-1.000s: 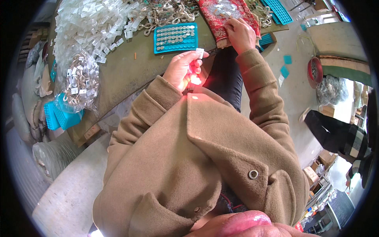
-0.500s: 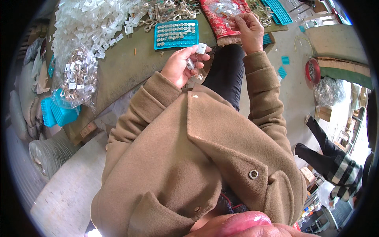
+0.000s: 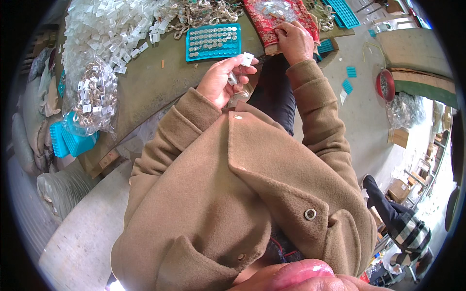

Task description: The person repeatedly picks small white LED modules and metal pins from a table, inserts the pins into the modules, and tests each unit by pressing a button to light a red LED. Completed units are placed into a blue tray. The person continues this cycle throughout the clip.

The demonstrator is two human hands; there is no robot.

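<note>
Over the bench (image 3: 160, 92):
Left hand (image 3: 221, 82): your fingers pinch a small white plastic tag (image 3: 247, 59).
Right hand (image 3: 293, 41): you grip the red patterned cloth (image 3: 279, 19).
Nearby: teal plastic tray of round metal pieces (image 3: 213, 41).

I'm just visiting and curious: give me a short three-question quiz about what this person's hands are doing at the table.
1. True or false: the left hand lies flat and empty on the table.
2. Where does the right hand rest? A) on the turquoise tray of round metal pieces B) on the red patterned cloth C) on the red bowl on the floor
3. Fill in: the left hand pinches a small ____ tag between its fingertips.

Key
1. False: it is raised above the table edge and holds small items, among them a tag.
2. B: it rests at the cloth's near edge.
3. White.
</note>
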